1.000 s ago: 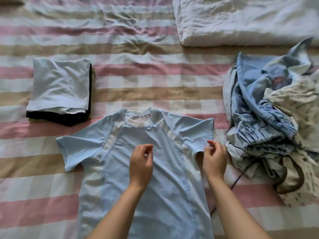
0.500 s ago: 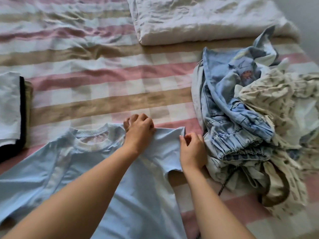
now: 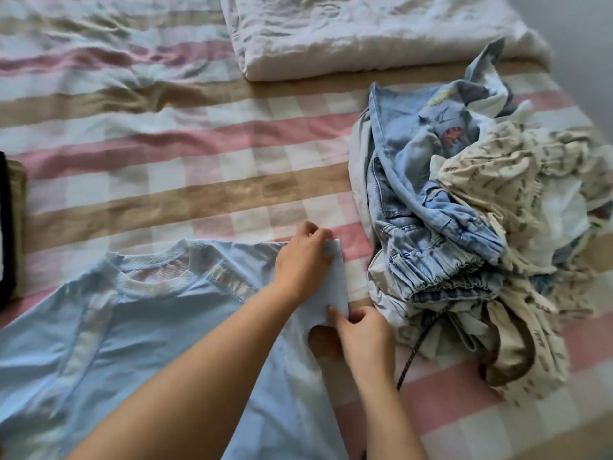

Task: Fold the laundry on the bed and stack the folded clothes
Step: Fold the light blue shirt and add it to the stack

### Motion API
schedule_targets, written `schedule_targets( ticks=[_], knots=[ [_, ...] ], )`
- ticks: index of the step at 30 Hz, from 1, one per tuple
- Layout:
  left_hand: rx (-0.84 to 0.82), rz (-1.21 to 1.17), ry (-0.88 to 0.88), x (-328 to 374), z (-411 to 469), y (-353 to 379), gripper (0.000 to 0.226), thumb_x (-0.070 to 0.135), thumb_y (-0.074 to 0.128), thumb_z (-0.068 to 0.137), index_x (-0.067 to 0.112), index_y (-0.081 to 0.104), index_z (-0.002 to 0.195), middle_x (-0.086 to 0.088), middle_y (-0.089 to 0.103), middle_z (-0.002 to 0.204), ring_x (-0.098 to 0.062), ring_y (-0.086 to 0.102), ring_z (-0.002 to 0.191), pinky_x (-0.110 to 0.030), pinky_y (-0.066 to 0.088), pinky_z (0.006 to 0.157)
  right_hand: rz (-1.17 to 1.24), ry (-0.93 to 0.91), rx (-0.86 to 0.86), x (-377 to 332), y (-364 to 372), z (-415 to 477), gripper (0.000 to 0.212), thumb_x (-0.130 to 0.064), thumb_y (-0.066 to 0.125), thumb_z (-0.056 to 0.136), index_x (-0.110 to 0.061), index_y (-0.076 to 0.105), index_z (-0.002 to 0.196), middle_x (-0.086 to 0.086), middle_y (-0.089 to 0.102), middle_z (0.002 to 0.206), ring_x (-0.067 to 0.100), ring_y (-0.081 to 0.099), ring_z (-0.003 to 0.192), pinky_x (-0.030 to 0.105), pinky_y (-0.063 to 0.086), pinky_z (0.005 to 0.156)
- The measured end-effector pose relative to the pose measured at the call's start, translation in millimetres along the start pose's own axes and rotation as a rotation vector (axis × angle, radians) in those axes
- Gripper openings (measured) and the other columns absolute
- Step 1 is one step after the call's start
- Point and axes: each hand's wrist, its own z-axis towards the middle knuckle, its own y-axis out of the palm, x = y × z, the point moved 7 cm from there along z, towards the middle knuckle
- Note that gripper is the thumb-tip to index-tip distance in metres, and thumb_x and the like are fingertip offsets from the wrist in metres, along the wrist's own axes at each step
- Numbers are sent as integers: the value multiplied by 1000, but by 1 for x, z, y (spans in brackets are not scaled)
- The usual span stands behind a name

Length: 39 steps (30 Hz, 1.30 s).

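Observation:
A light blue T-shirt [image 3: 139, 346] lies flat on the checked bedsheet [image 3: 172, 180], collar toward the far side. My left hand [image 3: 303, 260] pinches the top corner of its right sleeve. My right hand [image 3: 363, 336] pinches the lower corner of the same sleeve, near the armpit. The sleeve edge stands stretched between the two hands. At the left edge of the view only a sliver of the stack of folded clothes [image 3: 8, 227] shows, dark and olive.
A heap of unfolded laundry [image 3: 471, 234] lies on the right: denim, pale blue and cream patterned pieces, with a dark cord trailing toward me. A folded white duvet [image 3: 365, 31] lies at the far side. The bed's right edge runs along a grey floor.
The view has swung right, pushing the folded stack nearly out of frame. Both hands have moved from the shirt's chest to the right sleeve and taken hold of its corners, pulling it taut.

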Motion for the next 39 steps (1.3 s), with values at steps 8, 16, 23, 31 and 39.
schedule_targets(
  ticks=[8, 16, 23, 31, 39],
  knots=[
    [-50, -379, -23, 0, 3, -38, 11, -1, 64, 80, 9, 69, 83, -6, 68, 81, -11, 57, 69, -20, 44, 66, 635, 109, 10, 11, 13, 2, 29, -1, 71, 75, -7, 64, 102, 10, 69, 88, 21, 61, 71, 36, 51, 69],
    [-57, -573, -95, -62, -61, -106, 47, -23, 47, 70, 20, 65, 68, 6, 66, 71, 7, 58, 63, -7, 44, 66, 70, -826, 308, -61, 4, -77, 16, -6, 73, 65, -17, 66, 75, 0, 61, 80, 18, 53, 77, 27, 41, 69],
    [322, 57, 9, -77, -96, -118, 26, -12, 47, 62, 3, 66, 71, -13, 66, 84, -33, 59, 86, -39, 47, 73, -170, -1068, 240, -61, 40, -101, 31, -35, 50, 83, -18, 69, 100, 4, 66, 106, 18, 54, 101, 37, 44, 81],
    [-121, 452, 96, -86, -79, -10, 60, 52, 23, 95, 35, -3, 146, 12, -11, 155, -7, -17, 141, -39, -17, 111, -774, -928, 105, -27, 82, -79, 84, -46, 27, 80, -8, -6, 147, -1, 6, 157, 12, -20, 141, 43, 14, 106],
    [272, 166, -68, -106, -122, -93, 45, 15, 53, 85, 14, 51, 130, -6, 43, 143, -26, 33, 136, -45, 17, 111, -501, -1168, 214, -64, 81, -126, 42, -33, 42, 79, -17, 70, 107, 9, 64, 119, 21, 42, 115, 43, 31, 94]
  ],
)
